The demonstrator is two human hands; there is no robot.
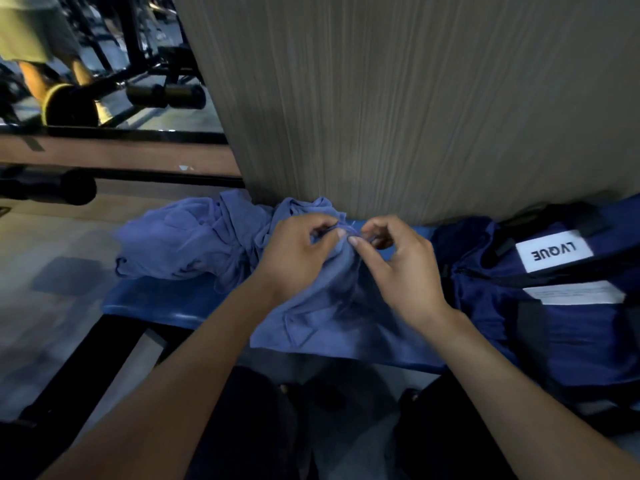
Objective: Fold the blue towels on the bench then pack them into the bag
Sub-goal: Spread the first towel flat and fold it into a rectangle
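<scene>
Blue towel pinched at edge w/ both hands.
L hand & R hand fingertips nearly touching; towel draped over table, bag just beside R.

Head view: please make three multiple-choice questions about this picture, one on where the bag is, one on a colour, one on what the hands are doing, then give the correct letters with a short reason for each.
1. Where does the bag lie?
A. On the bench, at the person's right
B. On the floor at the left
C. Hung on the wall panel

2. What colour is the bench top?
A. Red
B. Blue
C. White

3. What are the two hands doing?
A. Both rest flat on the bench
B. Both pinch the same towel at its top
C. One holds the bag's strap

Answers:
1 A, the bag sits on the bench's right end, beside the towel being handled.
2 B, the bare seat under the crumpled towels is blue.
3 B, the left hand and right hand meet on the near towel, fingertips gripping its cloth.
</scene>
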